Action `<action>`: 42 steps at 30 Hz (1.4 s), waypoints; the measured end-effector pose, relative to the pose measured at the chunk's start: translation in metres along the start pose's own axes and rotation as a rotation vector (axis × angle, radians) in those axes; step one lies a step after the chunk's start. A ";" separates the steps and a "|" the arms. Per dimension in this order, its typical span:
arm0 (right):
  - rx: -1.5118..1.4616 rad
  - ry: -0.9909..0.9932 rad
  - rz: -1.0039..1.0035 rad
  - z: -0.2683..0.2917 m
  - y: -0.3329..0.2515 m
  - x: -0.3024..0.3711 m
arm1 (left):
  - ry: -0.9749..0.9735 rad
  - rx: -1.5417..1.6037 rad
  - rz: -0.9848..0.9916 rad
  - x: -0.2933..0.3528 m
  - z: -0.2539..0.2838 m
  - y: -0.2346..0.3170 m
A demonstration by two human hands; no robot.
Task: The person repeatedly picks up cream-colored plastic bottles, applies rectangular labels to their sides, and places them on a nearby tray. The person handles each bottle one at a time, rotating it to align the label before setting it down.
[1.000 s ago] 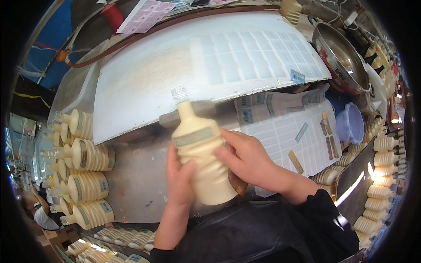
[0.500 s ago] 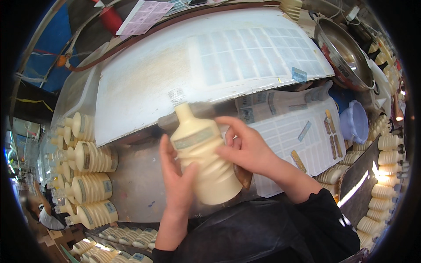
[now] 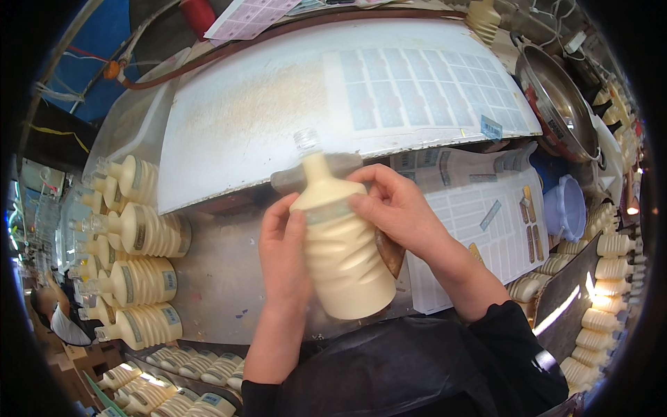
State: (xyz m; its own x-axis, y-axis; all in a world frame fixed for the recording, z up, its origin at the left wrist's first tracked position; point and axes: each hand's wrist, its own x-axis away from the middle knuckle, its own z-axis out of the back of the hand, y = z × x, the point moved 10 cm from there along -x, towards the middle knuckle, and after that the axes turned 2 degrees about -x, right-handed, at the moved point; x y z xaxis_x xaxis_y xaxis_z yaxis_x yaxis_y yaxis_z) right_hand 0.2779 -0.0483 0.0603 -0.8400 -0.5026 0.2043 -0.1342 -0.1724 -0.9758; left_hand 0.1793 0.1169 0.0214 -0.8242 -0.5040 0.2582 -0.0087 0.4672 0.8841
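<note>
A cream-coloured bottle (image 3: 351, 267) with a ribbed body and a clear threaded neck leans away from me above the bench, held between both hands. Around its upper body runs a greyish label band (image 3: 329, 211). My left hand (image 3: 281, 240) is closed on the bottle's left side, its thumb near the label's left end. At the shoulder, my right hand (image 3: 392, 205) pinches the label's right end between thumb and curled fingers. Behind the bottle's lower right side, a brown object (image 3: 390, 254) is partly hidden.
Similar bottles (image 3: 149, 233) lie stacked at the left. A white board (image 3: 243, 118) carries a label sheet (image 3: 424, 90). At the right are another sheet with loose labels (image 3: 458, 236), a lilac bucket (image 3: 564, 201) and a large metal pan (image 3: 559, 97). More bottles (image 3: 611, 270) line the far right.
My left thumb and fingers have slid up the bottle to the label band. My right thumb has risen onto the label's right end. The whole view has shifted slightly.
</note>
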 end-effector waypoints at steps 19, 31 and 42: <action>0.021 0.020 -0.008 0.000 0.000 0.002 | -0.047 0.075 0.012 0.001 -0.002 -0.002; -0.126 -0.085 -0.031 -0.005 0.006 0.003 | -0.068 0.067 0.028 0.004 0.001 0.003; -0.177 -0.061 -0.044 -0.004 0.014 -0.001 | -0.071 0.049 0.006 0.001 -0.004 0.000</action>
State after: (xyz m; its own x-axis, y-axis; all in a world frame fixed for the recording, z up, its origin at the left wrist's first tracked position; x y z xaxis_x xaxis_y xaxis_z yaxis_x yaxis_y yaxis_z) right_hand 0.2744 -0.0465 0.0463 -0.7988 -0.5490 0.2460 -0.2647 -0.0464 -0.9632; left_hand 0.1808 0.1132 0.0233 -0.8622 -0.4495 0.2333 -0.0305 0.5060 0.8620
